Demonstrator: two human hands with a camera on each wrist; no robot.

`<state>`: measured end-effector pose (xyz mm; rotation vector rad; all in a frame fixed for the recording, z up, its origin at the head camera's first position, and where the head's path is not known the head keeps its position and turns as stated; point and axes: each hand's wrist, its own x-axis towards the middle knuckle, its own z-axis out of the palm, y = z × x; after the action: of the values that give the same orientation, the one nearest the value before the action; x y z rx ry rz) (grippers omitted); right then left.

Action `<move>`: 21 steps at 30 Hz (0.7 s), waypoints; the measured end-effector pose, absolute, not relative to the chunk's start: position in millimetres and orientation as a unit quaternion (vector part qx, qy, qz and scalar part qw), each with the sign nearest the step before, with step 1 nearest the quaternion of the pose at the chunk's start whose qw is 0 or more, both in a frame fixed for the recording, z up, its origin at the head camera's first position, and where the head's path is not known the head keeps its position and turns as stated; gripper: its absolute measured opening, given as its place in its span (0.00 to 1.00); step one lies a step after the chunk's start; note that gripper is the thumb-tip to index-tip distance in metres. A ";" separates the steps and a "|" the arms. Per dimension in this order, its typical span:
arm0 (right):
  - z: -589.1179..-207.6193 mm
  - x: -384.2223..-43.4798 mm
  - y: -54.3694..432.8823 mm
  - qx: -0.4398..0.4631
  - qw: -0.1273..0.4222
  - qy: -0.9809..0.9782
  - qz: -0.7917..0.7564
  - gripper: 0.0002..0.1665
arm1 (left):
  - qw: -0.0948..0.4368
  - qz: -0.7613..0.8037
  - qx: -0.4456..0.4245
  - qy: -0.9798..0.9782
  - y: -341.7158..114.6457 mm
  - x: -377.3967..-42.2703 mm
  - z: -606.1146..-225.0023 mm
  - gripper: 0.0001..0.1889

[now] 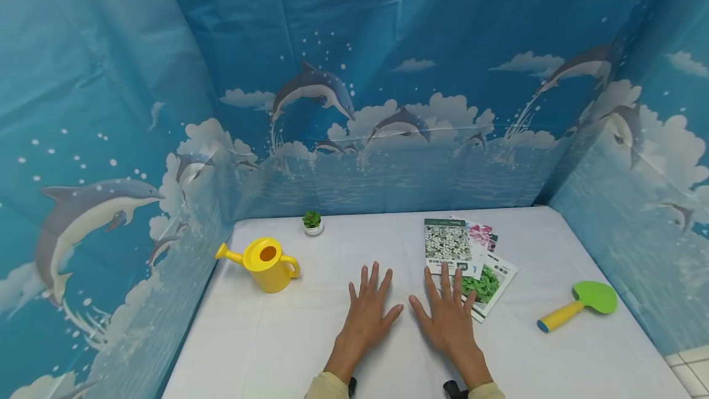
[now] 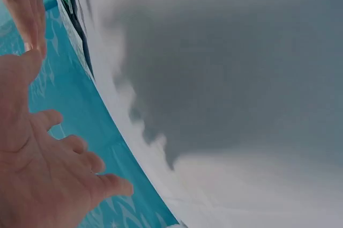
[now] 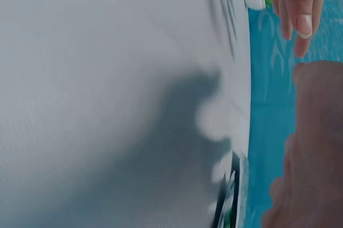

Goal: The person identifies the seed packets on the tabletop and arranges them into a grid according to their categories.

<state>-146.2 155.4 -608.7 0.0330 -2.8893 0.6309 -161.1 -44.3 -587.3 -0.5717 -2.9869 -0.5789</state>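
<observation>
Side by side over the front middle of the white table, my left hand (image 1: pixel 367 316) and right hand (image 1: pixel 448 319) are held palms down with fingers spread. Neither holds anything. Both wrist views show the palms raised above the tabletop, with dark hand shadows on the cloth. Nearest the right hand lie several overlapping seed packets: one with white flowers (image 1: pixel 445 240), one with pink flowers (image 1: pixel 480 233) and one with green leaves (image 1: pixel 488 285). In the head view the right fingertips overlap the white-flower and green-leaf packets, hiding part of them.
A yellow watering can (image 1: pixel 268 273) stands at the left, spout pointing left. Behind it, toward the back edge, sits a small potted plant (image 1: pixel 313 226) in a white pot. A toy trowel (image 1: pixel 594 297) with green blade lies at the right. Dolphin-print curtains (image 1: pixel 354 177) enclose the table (image 1: pixel 232 350).
</observation>
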 end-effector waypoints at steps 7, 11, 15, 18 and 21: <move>-605.5 -156.1 173.7 -0.005 0.098 -0.972 0.212 0.51 | 0.000 -0.193 -0.212 -0.958 -25.2 -171.9 -584.6 0.40; -606.1 -162.2 187.8 -0.014 0.102 -0.971 0.217 0.53 | -0.010 -0.187 -0.223 -0.957 -15.4 -178.3 -583.2 0.39; -607.7 -167.3 202.8 -0.027 0.097 -0.970 0.222 0.54 | -0.020 -0.182 -0.230 -0.956 -7.1 -185.2 -581.9 0.39; -608.4 -169.7 213.1 -0.036 0.089 -0.970 0.222 0.55 | -0.028 -0.187 -0.235 -0.953 -1.9 -190.5 -581.9 0.39; -608.5 -171.1 222.1 -0.046 0.075 -0.971 0.221 0.56 | -0.036 -0.191 -0.240 -0.951 3.3 -194.9 -581.8 0.39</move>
<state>-171.1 222.1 -608.5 -0.1392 -2.9134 0.6627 -194.9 3.3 -581.8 -0.7725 -3.0576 -0.6133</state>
